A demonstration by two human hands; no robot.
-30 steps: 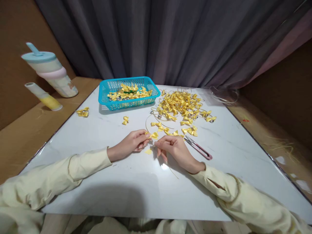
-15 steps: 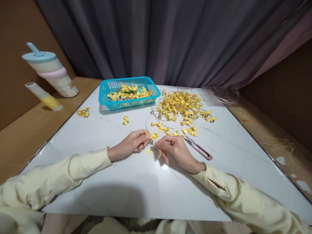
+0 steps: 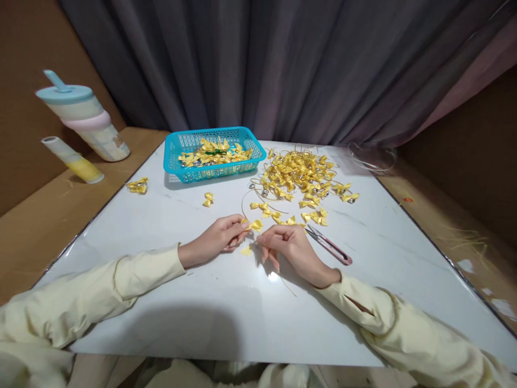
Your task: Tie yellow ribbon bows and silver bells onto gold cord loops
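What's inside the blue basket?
Inside the blue basket are yellow bows, some small silvery pieces and something dark green on top. The pile hides most of the bottom, so I can't see what lies underneath.

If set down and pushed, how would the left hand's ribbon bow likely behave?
Probably light: the yellow ribbon bow is small and looks like thin fabric. Its sheen and the glossy tabletop suggest it may slide. Its flattish loops make rolling unlikely.
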